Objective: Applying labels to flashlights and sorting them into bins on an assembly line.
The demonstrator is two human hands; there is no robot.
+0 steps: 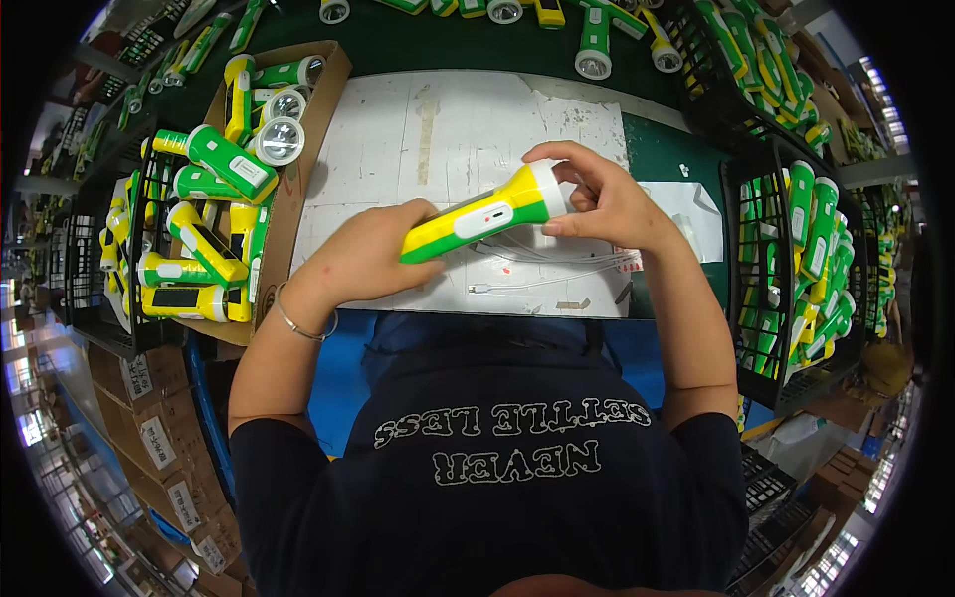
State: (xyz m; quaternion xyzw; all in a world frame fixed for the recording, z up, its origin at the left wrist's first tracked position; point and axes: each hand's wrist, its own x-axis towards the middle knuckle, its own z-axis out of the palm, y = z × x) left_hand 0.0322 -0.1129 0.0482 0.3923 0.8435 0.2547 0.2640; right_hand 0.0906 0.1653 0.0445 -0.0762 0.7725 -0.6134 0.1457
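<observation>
Nearest the camera: dark shirt and both forearms rising from the lower edge; a thin bangle (303,326) on the left wrist.

Left hand (363,254) closed around the tail end of a torch (482,214), yellow and green with a white panel on its side; right hand (602,199) curled over the head end, fingertips (557,154) pinching at the rim; torch held just above the table, tilted, head up and to the right.

Handling, as a judgement: plastic shell, so likely light and stiff; smooth, a little slippery; the lens end looks the fragile part; the barrel is the safest grip, as the left hand has it.

Under the hands: a white sheet (438,129), scuffed and taped, on a green table (657,149); thin white cables (557,269) lie loose on it beneath the torch.

Left of the sheet: a cardboard box (323,90) heaped with like torches; beside it a black wire crate (95,298) of more.

Right: black crates (751,249) packed with torches standing on end.

Far edge: more torches (594,40) lying on the table; stacked cartons (149,428) lower left; room looks like a workshop, lit from the sides.
</observation>
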